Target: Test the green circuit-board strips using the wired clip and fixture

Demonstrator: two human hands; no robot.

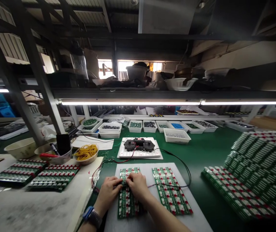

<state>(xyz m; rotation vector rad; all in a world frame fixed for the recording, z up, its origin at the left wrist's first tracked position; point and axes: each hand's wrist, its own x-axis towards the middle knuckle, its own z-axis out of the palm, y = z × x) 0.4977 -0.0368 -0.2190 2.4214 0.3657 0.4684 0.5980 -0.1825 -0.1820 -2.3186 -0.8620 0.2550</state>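
Observation:
My left hand [109,190] rests at the left edge of a green circuit board panel [128,206], thumb and fingers closed together near a small dark piece. Over the same panel, my right hand [137,185] pinches with thumb and index finger; what it grips is hidden. A thin black wire [170,185] crosses a second panel [168,174] and disappears behind my right hand. From the left, a red and black wire [93,177] runs down towards my left hand. Both panels carry rows of white and red components and lie on a pale board [149,222].
A white box with a black speaker unit [139,145] stands behind the panels. Stacked panels rise at right [239,193] and lie at left [54,177]. Yellow rubber bands fill a bowl [86,161]. Several white part trays [178,140] line the back, beneath a lit shelf [133,94].

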